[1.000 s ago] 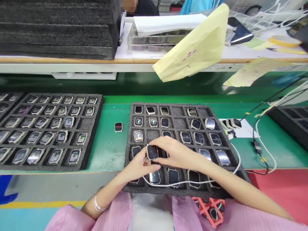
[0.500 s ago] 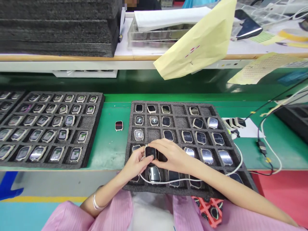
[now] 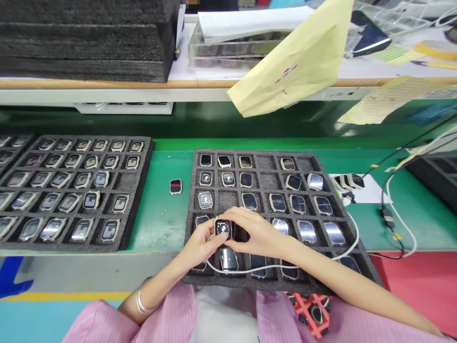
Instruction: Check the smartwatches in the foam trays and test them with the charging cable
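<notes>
Twenty-odd pale-rimmed watches sit in the left foam tray [image 3: 127, 181], with a lone watch [image 3: 175, 186] lying apart on the green bench [image 3: 160, 219] just to its right. Next comes the left hand [image 3: 200, 243], its fingers at the left edge of a lit watch [image 3: 223, 227] and its thumb laid across the lower part of the screen. That watch is held above the left half of the middle foam tray [image 3: 268, 180], directly between the hands, touching both, so neither is clearly nearer. Its face is turned up toward the wearer; its slightly longer axis seems to run away from the body, though the thumb hides some of the outline. The right hand [image 3: 254, 231] curves round it from the other side, fingers over the far edge, thumb near the lower right corner, the two hands pinching it together. A white cable [image 3: 356, 231] leads from beside the left hand across the tray's near rows and loops up at right; whether it joins the watch cannot be told. Farther right, several watches [image 3: 345, 182] rest on white paper [image 3: 374, 191].
</notes>
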The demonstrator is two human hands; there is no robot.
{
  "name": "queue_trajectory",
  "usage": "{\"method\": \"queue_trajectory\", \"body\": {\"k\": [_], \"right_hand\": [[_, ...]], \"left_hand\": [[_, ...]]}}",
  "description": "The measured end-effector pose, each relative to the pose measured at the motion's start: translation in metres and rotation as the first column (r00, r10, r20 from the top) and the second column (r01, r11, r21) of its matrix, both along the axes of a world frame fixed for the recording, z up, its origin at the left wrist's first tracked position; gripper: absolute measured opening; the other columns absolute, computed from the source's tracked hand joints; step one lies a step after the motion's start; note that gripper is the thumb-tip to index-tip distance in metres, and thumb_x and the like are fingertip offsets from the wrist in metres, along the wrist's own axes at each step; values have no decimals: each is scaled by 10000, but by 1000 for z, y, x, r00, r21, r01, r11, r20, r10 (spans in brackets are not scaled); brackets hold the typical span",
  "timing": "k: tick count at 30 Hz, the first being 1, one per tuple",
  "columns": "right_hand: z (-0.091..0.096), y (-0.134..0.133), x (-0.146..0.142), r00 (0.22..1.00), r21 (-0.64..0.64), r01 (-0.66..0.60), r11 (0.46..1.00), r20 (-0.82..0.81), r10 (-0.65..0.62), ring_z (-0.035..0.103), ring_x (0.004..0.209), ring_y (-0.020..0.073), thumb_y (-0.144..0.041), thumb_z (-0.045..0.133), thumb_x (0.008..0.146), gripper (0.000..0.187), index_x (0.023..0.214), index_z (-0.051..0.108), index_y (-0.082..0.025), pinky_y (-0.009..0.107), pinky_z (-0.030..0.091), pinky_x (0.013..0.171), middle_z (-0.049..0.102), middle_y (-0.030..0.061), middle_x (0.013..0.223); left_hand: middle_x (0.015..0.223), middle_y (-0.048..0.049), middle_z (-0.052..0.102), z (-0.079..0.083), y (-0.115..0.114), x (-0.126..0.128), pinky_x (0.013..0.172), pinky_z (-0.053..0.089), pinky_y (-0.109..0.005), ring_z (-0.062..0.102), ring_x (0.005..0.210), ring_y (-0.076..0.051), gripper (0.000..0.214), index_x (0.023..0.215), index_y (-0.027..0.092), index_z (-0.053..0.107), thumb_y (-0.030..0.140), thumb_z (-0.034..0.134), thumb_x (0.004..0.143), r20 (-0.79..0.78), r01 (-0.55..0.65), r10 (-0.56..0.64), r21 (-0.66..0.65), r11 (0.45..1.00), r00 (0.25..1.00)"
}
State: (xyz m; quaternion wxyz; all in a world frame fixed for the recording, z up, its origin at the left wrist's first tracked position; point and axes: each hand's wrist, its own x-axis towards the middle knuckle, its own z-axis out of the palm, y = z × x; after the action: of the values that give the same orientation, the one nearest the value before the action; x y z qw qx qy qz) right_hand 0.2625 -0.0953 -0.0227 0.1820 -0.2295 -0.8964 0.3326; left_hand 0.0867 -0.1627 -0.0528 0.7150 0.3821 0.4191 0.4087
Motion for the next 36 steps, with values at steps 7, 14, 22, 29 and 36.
{"method": "queue_trajectory", "body": {"k": [7, 14, 22, 29, 36], "right_hand": [[5, -5, 0, 999, 47, 13, 999, 32, -15, 603, 954, 245, -185, 641, 806, 368, 1159, 539, -167, 415, 497, 824, 634, 100, 1057], [7, 37, 8, 983, 48, 101, 994, -156, -92, 592, 995, 240, -230, 692, 798, 340, 1110, 570, -170, 400, 487, 881, 618, 98, 1062], [7, 48, 31, 904, 395, 11, 919, 390, -178, 515, 1099, 305, -390, 678, 859, 461, 1215, 563, -120, 439, 469, 871, 527, 177, 1258], [10, 41, 55, 798, 375, -39, 926, 569, -197, 555, 984, 269, -356, 731, 816, 351, 1052, 610, -126, 381, 491, 777, 562, 133, 1140], [18, 37, 69, 904, 236, 226, 945, 311, -294, 604, 848, 210, -376, 776, 754, 418, 1022, 592, -113, 317, 494, 766, 613, 79, 968]], "left_hand": [[728, -10, 560, -1, -2, 1, 567, 420, -204, 538, 676, -130, 360, 1056, 134, 591, 411, 639, 831, -33, -31, 34, 89, 996, 999], [981, -12, 545, -8, -8, 0, 537, 365, -187, 399, 576, -56, 438, 1190, 202, 429, 341, 647, 836, -119, 170, -157, 103, 980, 980], [936, -22, 629, -13, -24, 5, 641, 452, -227, 539, 661, -112, 390, 1161, 232, 494, 438, 613, 852, -151, 154, -149, 17, 988, 977], [537, 52, 517, -1, -16, 24, 372, 304, -192, 350, 384, -74, 467, 1074, 185, 589, 505, 699, 752, -174, 80, -86, -41, 996, 981], [472, 85, 436, 8, 3, 46, 368, 263, -155, 293, 357, -37, 506, 1072, 126, 598, 475, 724, 728, -159, 110, -117, -55, 992, 980]]}}
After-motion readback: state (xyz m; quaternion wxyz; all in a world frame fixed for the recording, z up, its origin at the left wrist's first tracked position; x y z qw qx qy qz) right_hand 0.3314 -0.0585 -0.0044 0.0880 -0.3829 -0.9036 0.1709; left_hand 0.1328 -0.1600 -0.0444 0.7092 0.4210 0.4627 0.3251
